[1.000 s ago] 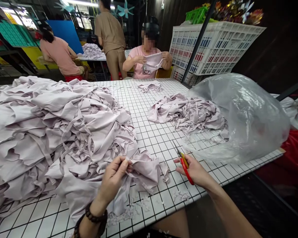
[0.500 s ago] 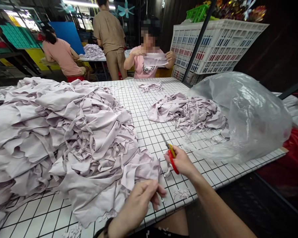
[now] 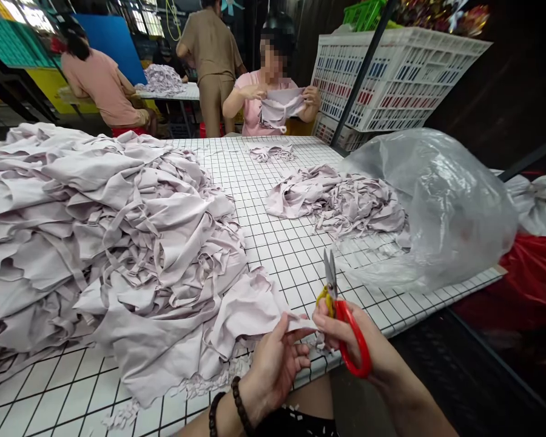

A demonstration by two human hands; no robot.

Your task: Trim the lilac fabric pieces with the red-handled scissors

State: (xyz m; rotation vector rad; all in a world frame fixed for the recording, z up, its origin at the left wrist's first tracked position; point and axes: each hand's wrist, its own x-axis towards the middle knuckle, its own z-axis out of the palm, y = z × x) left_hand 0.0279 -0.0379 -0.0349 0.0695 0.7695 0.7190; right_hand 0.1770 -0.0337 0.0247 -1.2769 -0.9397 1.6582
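Observation:
My right hand (image 3: 352,331) is closed around a pair of scissors (image 3: 331,280) with red and yellow handles, blades pointing away from me and slightly apart. Its fingertips also meet the end of a pale lilac fabric piece (image 3: 250,300). Thumb and fingers of my left hand (image 3: 284,355) pinch the same piece by a strip near its edge, just left of the scissors. That piece lies at the front right of a large heap of lilac garments (image 3: 136,224). Small fabric snippets (image 3: 122,414) are scattered near the table's front edge.
A smaller lilac pile (image 3: 346,200) sits across the grid-patterned table (image 3: 255,212), beside a clear plastic bag (image 3: 455,212). White crates (image 3: 391,79) stand behind a dark post. A person (image 3: 273,97) opposite holds up lilac fabric; others are farther back.
My left hand has turned over and taken hold of the fabric strip. My right hand has come closer to it, and the scissors now point upward with their blades parted.

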